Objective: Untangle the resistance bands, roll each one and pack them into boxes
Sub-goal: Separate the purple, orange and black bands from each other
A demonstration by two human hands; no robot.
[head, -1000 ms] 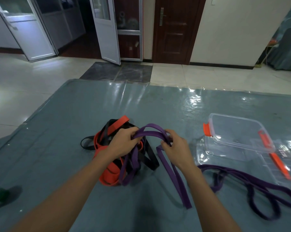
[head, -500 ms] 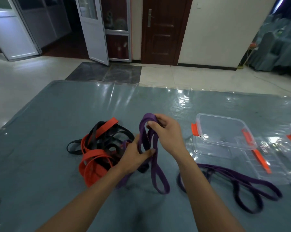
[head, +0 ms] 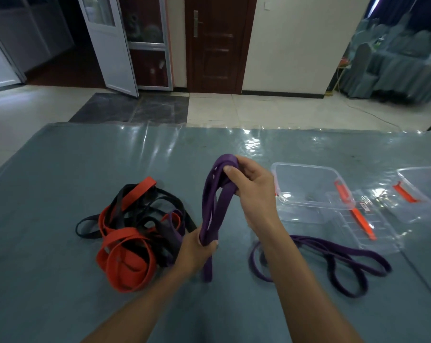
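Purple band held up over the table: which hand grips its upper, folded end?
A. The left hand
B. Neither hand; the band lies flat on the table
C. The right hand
C: the right hand grips the folded top of the purple band, and the left hand grips the same band lower down.

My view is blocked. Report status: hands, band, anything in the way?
Left hand, right hand grip purple band, folded. Tangle lies left. Box open; spare band before it.
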